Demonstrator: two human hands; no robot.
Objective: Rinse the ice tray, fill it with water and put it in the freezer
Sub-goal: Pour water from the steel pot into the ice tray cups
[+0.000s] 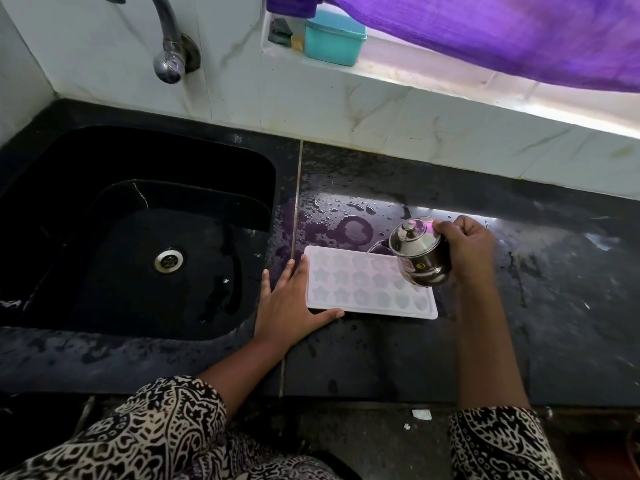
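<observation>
- The ice tray (363,289) lies flat on the black tabletop (381,358), just right of the sink (138,237), with its moulded cavities facing up.
- Its long axis runs left to right, roughly along the tabletop's front edge, with the right end a little nearer the person. The short ends face the sink and the right arm.
- It looks thin and pale, probably soft plastic or silicone. I judge it light when empty, but apt to bend and spill once full.
- It sits on a wet surface, so it is likely slippery. The safest hold would be at both short ends, kept level, or with support underneath.
- The left hand (294,299) lies flat at the tray's left near corner. Its fingers (299,271) are straight and spread along the short edge, and the thumb runs along the near edge. They brace the tray rather than grip it.
- The right hand (467,247) holds a small lidded steel pot (420,252) over the tray's right far part, with its fingers (450,226) curled round the pot's back. The pot is tipped left, and a thin stream leaves its spout.
- Water drops and a ring-shaped puddle (353,230) lie on the tabletop just beyond the tray.
- A tap (169,60) hangs above the sink. A teal box (334,38) sits on the sill, under a purple cloth (519,39).
</observation>
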